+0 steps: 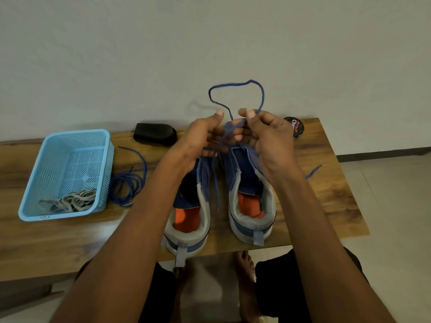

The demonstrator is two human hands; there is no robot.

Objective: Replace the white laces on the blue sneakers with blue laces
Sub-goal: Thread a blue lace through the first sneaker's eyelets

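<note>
Between my basket and the sneakers a coiled blue lace clutters the table, the black brush and polish tin line the wall edge, leaving bare wood at the near left.

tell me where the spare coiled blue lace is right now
In the head view the coiled blue shoelace lies on the wooden table, left of the blue sneakers, right beside the light blue plastic basket.

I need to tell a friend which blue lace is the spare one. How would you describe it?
Start at the light blue basket on the left of the wooden table. Just right of it, the spare blue lace lies in a loose coil on the wood. Unlike the blue lace held up over the sneakers, no hand touches it.
</note>
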